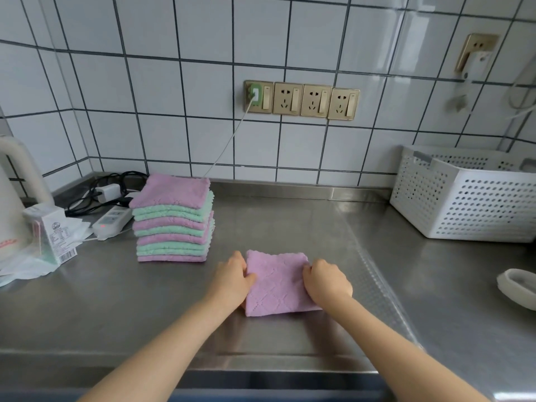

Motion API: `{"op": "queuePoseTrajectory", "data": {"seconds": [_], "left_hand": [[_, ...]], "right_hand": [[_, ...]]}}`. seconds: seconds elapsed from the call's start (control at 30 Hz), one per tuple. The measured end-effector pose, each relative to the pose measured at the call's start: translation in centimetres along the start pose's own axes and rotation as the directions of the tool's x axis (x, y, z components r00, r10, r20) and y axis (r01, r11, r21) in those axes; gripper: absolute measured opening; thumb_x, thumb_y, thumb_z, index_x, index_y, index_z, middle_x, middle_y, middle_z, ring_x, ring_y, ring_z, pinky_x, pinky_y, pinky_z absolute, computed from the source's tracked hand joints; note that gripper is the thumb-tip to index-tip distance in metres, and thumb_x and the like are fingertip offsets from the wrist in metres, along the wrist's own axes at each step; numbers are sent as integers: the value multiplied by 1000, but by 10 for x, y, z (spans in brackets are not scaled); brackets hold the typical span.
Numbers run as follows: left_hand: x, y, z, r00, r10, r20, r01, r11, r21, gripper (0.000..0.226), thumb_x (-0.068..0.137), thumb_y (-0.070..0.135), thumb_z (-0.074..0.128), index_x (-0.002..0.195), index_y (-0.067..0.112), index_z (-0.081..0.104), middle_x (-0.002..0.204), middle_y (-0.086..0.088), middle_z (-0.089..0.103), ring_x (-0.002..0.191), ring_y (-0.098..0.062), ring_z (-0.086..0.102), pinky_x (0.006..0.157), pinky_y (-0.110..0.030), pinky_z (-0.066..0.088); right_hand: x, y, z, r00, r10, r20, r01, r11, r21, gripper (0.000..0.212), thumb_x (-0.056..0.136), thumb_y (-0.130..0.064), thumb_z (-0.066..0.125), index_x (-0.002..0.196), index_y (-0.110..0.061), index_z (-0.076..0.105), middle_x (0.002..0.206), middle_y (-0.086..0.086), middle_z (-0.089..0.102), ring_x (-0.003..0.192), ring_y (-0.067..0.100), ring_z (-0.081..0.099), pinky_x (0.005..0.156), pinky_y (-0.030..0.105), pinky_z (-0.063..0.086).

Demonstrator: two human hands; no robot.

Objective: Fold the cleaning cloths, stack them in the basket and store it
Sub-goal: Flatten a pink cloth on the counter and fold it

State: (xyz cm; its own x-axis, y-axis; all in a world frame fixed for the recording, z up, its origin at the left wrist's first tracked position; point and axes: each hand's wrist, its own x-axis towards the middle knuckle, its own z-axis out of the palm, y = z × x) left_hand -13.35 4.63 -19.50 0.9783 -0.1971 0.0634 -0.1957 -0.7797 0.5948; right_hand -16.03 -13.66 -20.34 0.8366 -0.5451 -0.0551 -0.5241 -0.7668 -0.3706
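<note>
On the steel surface [290, 221] right before me lies a pink cloth [278, 282], folded into a flat square. My left hand [233, 278] takes its left edge with the fingers curled onto the fabric, and my right hand [327, 281] grips the right edge the same way, knuckles up. Farther back and to the left stands a stack of folded cloths [172, 219], pink and green in turn, well apart from the one I hold. At the far right, against the tiled wall [174, 82], sits the white perforated basket [470, 198]; I cannot tell what lies inside it. Behind the stack a white power strip [113, 221] and black cables [101, 192] lie in the corner, and a row of sockets [301, 100] is set into the wall
</note>
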Motion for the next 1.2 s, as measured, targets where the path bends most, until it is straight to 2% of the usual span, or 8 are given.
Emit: {"op": "queuePoseTrajectory", "data": {"seconds": [0.13,0.27,0.37,0.47,0.7,0.8,0.93,1.2], "left_hand": [[-6,-4,4,914,400,-67,-378,899,222,40,88,20,56,125,19,44,118,-2,52,109,-24,53,83,-35,46],[-6,-8,20,890,408,202,-452,848,277,84,76,62,9,144,18,34,154,1,28,146,-16,10,116,-36,13],[-6,-14,25,933,266,242,-339,876,343,72,89,61,14,149,22,23,159,8,11,147,-14,-1,117,-45,4],[-6,-19,25,966,189,174,-240,909,342,62,97,53,26,150,21,21,160,2,8,147,-23,1,118,-43,7],[-13,-12,16,978,150,148,-131,983,-132,64,95,27,51,149,20,18,155,-7,26,145,-21,16,112,-28,20],[-9,-3,8,990,-1,142,101,710,-697,87,82,3,67,147,31,16,139,5,48,121,-16,51,106,-32,38],[-5,4,7,949,-178,261,309,346,-886,100,78,-7,68,150,28,6,134,-9,55,109,-25,61,96,-48,48],[-10,1,-15,985,-93,142,166,352,-921,95,76,-10,69,145,37,23,109,-8,71,97,-22,69,94,-47,50]], "right_hand": [[-4,-3,-4,995,-64,-72,55,991,-120,28,96,-19,32,117,-10,50,118,11,62,109,33,60,77,34,42],[-15,-5,1,871,-426,-244,344,884,-315,20,91,-20,44,109,-15,52,99,9,58,85,33,63,55,31,34],[-16,5,5,853,-516,-80,458,814,-357,38,91,-42,32,113,-28,60,108,8,55,92,36,56,67,36,41],[-13,24,7,917,-392,78,398,880,-261,50,98,-52,18,147,-42,18,153,6,21,139,41,15,109,48,20],[-19,32,9,931,-353,90,364,904,-224,54,98,-52,13,149,-42,1,157,2,15,144,38,0,114,49,6],[-21,32,10,931,-360,56,363,908,-211,53,98,-52,13,149,-42,3,157,2,17,144,38,2,115,48,8],[-24,32,7,934,-353,50,357,919,-169,53,98,-52,15,149,-42,4,156,2,19,142,37,7,114,48,11],[-36,3,-2,978,-195,-73,192,711,676,60,95,-41,44,146,-33,13,117,6,61,115,27,52,91,31,33]]}}
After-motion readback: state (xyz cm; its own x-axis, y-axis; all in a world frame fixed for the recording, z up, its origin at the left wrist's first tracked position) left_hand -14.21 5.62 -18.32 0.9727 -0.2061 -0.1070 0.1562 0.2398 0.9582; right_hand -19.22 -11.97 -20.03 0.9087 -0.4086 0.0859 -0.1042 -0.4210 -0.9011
